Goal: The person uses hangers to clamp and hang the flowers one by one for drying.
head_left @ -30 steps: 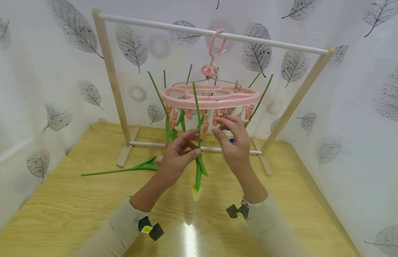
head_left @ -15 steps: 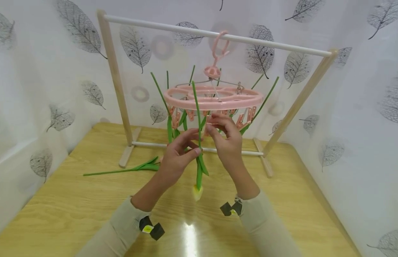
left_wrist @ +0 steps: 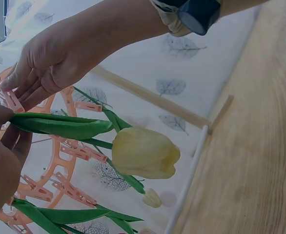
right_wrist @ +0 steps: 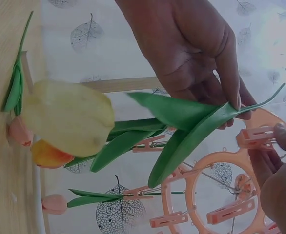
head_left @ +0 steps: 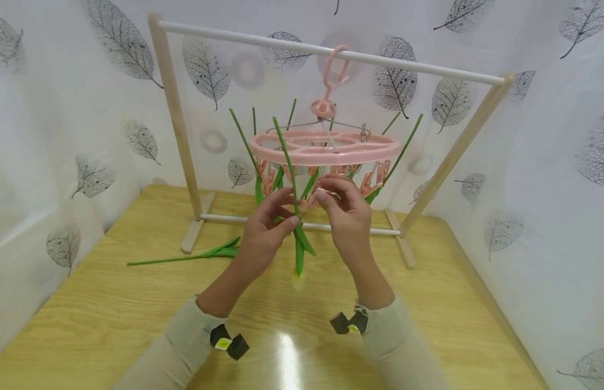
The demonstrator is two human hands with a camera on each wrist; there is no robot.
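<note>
A yellow artificial tulip [left_wrist: 145, 152] hangs head down, its green stem [head_left: 285, 151] pinched between the thumb and fingers of my left hand [head_left: 264, 230]. To its right, my right hand [head_left: 350, 216] pinches a pink clothespin [right_wrist: 256, 138] that hangs from the round pink drying hanger [head_left: 326, 157]. In the right wrist view the clothespin is close to the tulip's stem but apart from it. Other tulips hang upside down from clothespins around the ring, stems pointing up. One more tulip [head_left: 184, 260] lies on the table, its bloom behind my left hand.
The hanger's hook [head_left: 335, 67] loops over the white top bar [head_left: 243, 39] of a wooden stand. The stand's legs [head_left: 174, 119] and lower white rod [head_left: 228, 218] are on the wooden table [head_left: 302, 336]. Leaf-patterned curtain [head_left: 536, 179] encloses the back and sides.
My right hand has moved left and now pinches a clothespin, drawing it toward the stem. My left hand has raised the yellow tulip slightly and tilted its stem leftward.
</note>
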